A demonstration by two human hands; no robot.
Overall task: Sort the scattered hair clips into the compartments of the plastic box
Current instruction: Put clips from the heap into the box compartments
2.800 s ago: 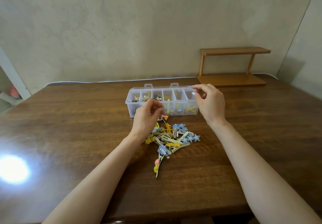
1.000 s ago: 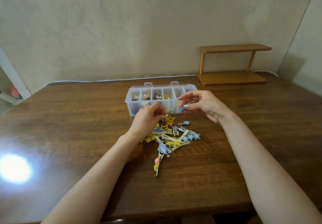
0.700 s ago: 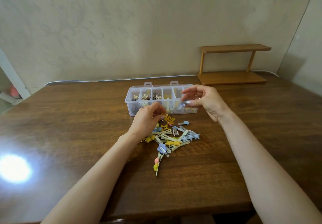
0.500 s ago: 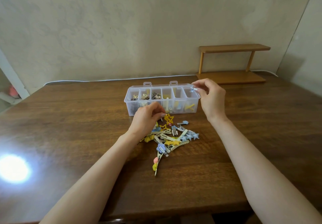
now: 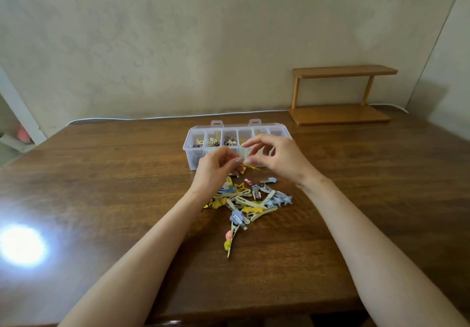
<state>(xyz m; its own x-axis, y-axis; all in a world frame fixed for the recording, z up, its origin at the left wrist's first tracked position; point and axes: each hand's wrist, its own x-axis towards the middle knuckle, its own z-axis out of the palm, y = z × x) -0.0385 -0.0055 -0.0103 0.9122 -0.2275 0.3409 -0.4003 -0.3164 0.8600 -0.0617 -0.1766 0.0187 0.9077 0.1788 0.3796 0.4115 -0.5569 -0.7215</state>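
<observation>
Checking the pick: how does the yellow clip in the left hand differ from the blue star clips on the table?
The left hand pinches the yellow clip clear of the pile; the blue star clips lie on the table. It is one clip; they are several. Neither is in the plastic box.

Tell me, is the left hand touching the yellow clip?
Touching. The head view shows the fingers of the left hand pinching one end of the yellow clip.
</observation>
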